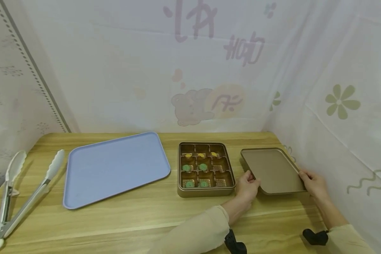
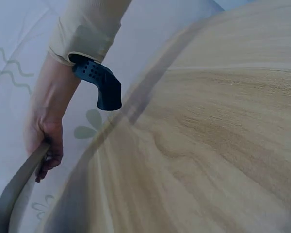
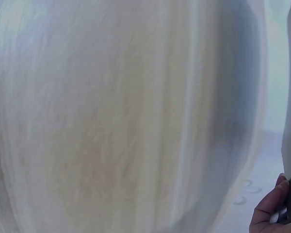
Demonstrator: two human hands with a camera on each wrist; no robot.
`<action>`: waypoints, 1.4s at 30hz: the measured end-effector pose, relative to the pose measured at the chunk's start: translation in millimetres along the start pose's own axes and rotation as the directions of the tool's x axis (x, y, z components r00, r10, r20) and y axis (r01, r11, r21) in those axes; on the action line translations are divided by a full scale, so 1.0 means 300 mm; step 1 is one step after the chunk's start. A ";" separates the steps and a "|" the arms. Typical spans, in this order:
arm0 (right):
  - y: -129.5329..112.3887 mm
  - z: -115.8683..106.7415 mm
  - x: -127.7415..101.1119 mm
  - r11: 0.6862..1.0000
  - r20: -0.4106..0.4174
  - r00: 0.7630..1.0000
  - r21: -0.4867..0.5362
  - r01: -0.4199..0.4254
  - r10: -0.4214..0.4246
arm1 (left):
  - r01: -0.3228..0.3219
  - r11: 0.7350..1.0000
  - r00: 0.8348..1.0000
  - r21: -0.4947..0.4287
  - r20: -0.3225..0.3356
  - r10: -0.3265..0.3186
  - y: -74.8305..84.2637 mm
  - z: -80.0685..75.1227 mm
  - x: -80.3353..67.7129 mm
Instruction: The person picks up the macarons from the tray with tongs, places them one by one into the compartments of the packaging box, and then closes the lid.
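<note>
Both hands hold a square gold-brown metal lid [image 1: 273,169] over the right side of the table. My left hand [image 1: 247,188] pinches its left edge near the front corner, and my right hand [image 1: 314,183] grips the opposite edge. In the left wrist view, the right hand [image 2: 46,145] has its fingers curled round the rim. The right wrist view catches a hand [image 3: 269,208] at the lid's edge. Just left of my left hand stands a matching square tin [image 1: 206,192]. Its gold divided insert bears yellow pieces [image 1: 188,155] and green pieces [image 1: 186,168] in several compartments.
A blue tray [image 1: 114,171] lies left of the tin on the wooden table [image 1: 130,225]. Spread tongs [image 1: 24,208] with pale tips rest at the far left. Printed cloth [image 1: 124,70] hangs behind and along both sides, close to the right hand.
</note>
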State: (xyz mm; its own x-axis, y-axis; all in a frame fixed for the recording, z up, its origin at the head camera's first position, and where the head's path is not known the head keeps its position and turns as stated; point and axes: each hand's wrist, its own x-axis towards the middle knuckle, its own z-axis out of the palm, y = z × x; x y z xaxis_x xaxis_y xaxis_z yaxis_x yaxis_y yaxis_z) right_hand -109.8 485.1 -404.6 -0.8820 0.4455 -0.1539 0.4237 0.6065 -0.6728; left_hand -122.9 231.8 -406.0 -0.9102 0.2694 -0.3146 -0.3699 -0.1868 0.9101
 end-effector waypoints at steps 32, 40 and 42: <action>-0.402 0.112 -0.171 0.767 -0.345 0.812 0.295 0.570 -0.471 | -0.668 0.652 0.725 0.360 0.116 0.679 0.245 -0.465 -0.067; -0.432 0.165 -0.185 0.697 -0.129 0.765 0.339 0.632 -0.631 | -0.736 0.499 0.616 0.458 0.146 0.774 0.253 -0.584 -0.050; -0.436 0.179 -0.184 0.673 -0.036 0.762 0.442 0.593 -0.647 | -0.723 0.501 0.626 0.475 0.147 0.766 0.252 -0.609 -0.051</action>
State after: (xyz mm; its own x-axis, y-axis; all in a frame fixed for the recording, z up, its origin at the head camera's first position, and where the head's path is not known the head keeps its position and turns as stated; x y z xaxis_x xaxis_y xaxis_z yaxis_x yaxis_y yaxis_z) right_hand -127.6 345.8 -346.8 -0.9385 -0.0290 0.3440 -0.3285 0.3812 -0.8641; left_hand -170.9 40.8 -381.7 -0.8259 0.1642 0.5393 0.5618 0.1604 0.8116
